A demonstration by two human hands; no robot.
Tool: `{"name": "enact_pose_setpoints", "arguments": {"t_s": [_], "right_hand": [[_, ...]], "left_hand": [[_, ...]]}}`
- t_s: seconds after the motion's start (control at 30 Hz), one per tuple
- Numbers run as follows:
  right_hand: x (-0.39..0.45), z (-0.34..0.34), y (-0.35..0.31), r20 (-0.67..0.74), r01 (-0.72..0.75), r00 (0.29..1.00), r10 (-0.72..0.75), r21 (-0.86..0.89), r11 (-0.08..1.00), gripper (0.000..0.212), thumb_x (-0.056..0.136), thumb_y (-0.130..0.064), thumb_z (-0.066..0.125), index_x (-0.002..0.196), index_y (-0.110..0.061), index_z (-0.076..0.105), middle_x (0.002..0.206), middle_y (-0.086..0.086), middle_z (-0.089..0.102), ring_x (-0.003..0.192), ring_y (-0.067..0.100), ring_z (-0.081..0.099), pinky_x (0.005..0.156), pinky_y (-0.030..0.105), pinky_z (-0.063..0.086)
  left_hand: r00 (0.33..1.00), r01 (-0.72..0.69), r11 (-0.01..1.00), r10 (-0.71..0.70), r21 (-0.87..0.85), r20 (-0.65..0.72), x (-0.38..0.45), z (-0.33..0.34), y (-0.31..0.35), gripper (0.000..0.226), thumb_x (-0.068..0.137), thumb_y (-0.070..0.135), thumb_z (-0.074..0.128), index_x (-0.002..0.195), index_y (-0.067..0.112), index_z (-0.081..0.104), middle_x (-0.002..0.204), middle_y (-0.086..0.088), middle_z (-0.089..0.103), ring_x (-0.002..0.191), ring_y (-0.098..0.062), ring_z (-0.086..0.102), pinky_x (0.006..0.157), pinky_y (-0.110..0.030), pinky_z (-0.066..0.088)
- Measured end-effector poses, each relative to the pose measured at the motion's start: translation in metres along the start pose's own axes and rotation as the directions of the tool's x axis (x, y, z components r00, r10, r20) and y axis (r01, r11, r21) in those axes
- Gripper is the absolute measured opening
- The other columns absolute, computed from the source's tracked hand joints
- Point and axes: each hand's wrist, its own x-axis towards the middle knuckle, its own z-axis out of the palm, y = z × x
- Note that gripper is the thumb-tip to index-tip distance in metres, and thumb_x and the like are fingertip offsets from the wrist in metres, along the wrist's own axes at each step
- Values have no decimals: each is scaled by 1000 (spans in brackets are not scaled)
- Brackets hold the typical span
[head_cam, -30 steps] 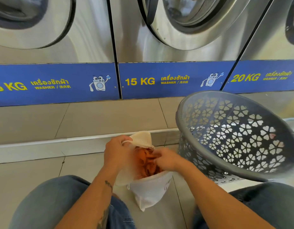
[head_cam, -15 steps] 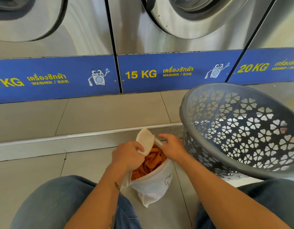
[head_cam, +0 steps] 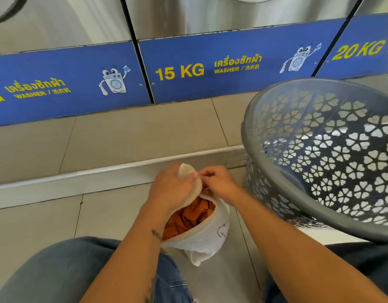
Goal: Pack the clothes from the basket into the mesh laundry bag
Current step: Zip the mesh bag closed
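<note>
A white mesh laundry bag (head_cam: 207, 238) stands on the tiled floor between my knees, with orange clothes (head_cam: 188, 217) showing through its open mouth. My left hand (head_cam: 171, 189) grips the bag's upper rim and flap. My right hand (head_cam: 219, 182) pinches the same rim at the far corner, fingers closed on the fabric or its zipper; which one is too small to tell. The grey plastic basket (head_cam: 250, 119), with flower-shaped cut-outs, is tipped toward me on the right, and no clothes show inside it.
Steel washing machines with blue labelled panels (head_cam: 210, 68) stand straight ahead on a raised tiled step (head_cam: 123, 167). My knees in jeans (head_cam: 57, 270) frame the bag at the bottom. Bare floor tiles (head_cam: 36, 226) lie to the left.
My right hand came out of the bag's mouth and moved up to the rim, meeting my left hand at the top corner. The view tilted further down and closer.
</note>
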Motion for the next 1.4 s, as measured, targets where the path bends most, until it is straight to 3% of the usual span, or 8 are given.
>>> {"name": "enact_pose_setpoints", "arguments": {"t_s": [0.17, 0.37, 0.73, 0.83, 1.0, 1.1, 1.23, 1.4], "right_hand": [[-18, 7, 0, -57, 173, 981, -185, -171, 970, 22, 94, -18, 61, 76, -28, 67, 79, -3, 70, 78, 17, 67, 73, 39, 58], [-43, -4, -13, -23, 302, 944, -330, -347, 888, 16, 92, -14, 56, 82, -24, 64, 82, -2, 67, 80, 16, 63, 72, 40, 56], [-65, -13, -45, 25, 378, 898, -440, -555, 741, 10, 93, -21, 59, 85, -15, 64, 76, 1, 65, 70, 20, 62, 61, 44, 56], [-67, -19, -51, -29, 381, 883, -469, -540, 750, 11, 91, -16, 58, 82, -14, 65, 71, -3, 64, 68, 17, 60, 61, 42, 54], [-68, -22, -41, -130, 369, 882, -453, -408, 835, 16, 87, -2, 59, 75, -9, 68, 64, -9, 62, 65, 14, 60, 64, 31, 52], [-66, -14, -33, -110, 352, 905, -411, -348, 869, 17, 85, -1, 62, 75, -11, 69, 67, -6, 66, 69, 14, 64, 66, 32, 57], [-60, -12, -28, -124, 267, 952, -279, -109, 958, 27, 84, 3, 68, 69, -20, 71, 76, 12, 73, 79, 35, 73, 75, 55, 62], [-56, -9, -30, -125, 238, 959, -255, -136, 962, 19, 80, -2, 74, 70, -18, 74, 74, 6, 74, 78, 30, 73, 74, 52, 62]], "left_hand": [[992, -49, 996, 40, -77, -117, 2, 2, 12, 23, 81, 42, 64, 100, 30, 64, 112, 1, 62, 102, -23, 56, 85, -34, 48], [999, -16, 973, 25, -231, 36, -6, 0, 20, 12, 72, 22, 65, 75, 13, 71, 71, -1, 67, 70, -21, 62, 60, -31, 47], [985, 37, 815, -129, -578, -118, -19, -11, 25, 17, 76, 6, 58, 76, 15, 73, 77, -1, 70, 71, -17, 64, 55, -25, 46], [967, 244, 807, -242, -537, 75, -23, -28, 31, 6, 83, 12, 62, 81, 7, 64, 76, -10, 61, 73, -25, 60, 63, -32, 47], [896, 351, 762, -105, -543, 432, -25, -20, 15, 33, 93, 37, 55, 82, 8, 67, 66, -6, 61, 53, -16, 53, 55, -27, 46], [903, 332, 781, -101, -529, 418, -24, -13, 13, 23, 93, 27, 59, 85, 7, 69, 70, -7, 63, 57, -17, 56, 59, -29, 50], [922, 320, 759, -112, -567, 371, -19, -9, 10, 16, 90, 25, 64, 94, 10, 68, 95, -14, 72, 91, -30, 68, 87, -41, 54], [968, 240, 774, -142, -586, 209, -12, -5, 14, 14, 84, 22, 64, 91, 12, 71, 91, -10, 69, 85, -27, 64, 76, -36, 50]]}}
